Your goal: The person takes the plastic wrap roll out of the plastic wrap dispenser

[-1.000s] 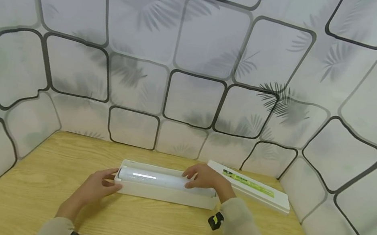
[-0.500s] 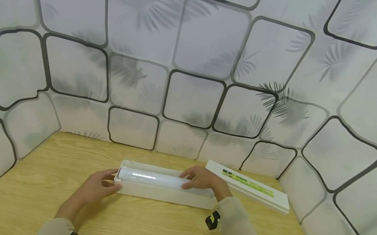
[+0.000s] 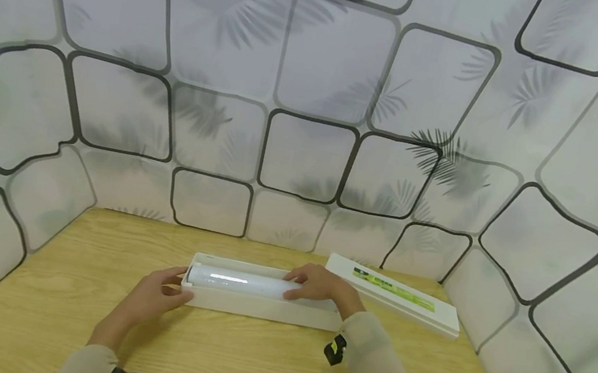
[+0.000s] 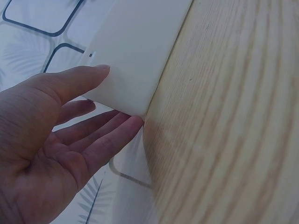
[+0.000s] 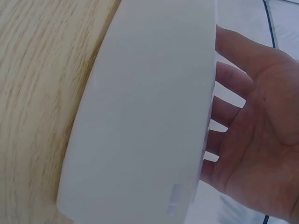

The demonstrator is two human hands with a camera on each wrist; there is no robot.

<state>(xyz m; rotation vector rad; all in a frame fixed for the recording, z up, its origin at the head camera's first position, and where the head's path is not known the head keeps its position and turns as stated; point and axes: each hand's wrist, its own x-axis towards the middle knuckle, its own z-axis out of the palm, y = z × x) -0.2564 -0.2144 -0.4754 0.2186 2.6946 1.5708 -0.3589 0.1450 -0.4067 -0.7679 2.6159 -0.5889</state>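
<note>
Right hand (image 3: 315, 282) shifted left over boxed roll (image 3: 238, 282), grip unclear; left hand (image 3: 155, 295) pinches box (image 3: 258, 307).

Pale walls (image 3: 330, 56), rounded outlines (image 3: 315, 119), grey leaf prints (image 3: 247, 8), wood-grain tabletop (image 3: 238, 358)

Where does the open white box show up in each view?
Head: white box lower middle, left hand at its left end.
Left wrist: box upper middle, cut off by top edge.
Right wrist: box central, top edge to bottom edge.
Shared landmark: wood-grain tabletop; bottom, right, left of picture respectively.
</note>
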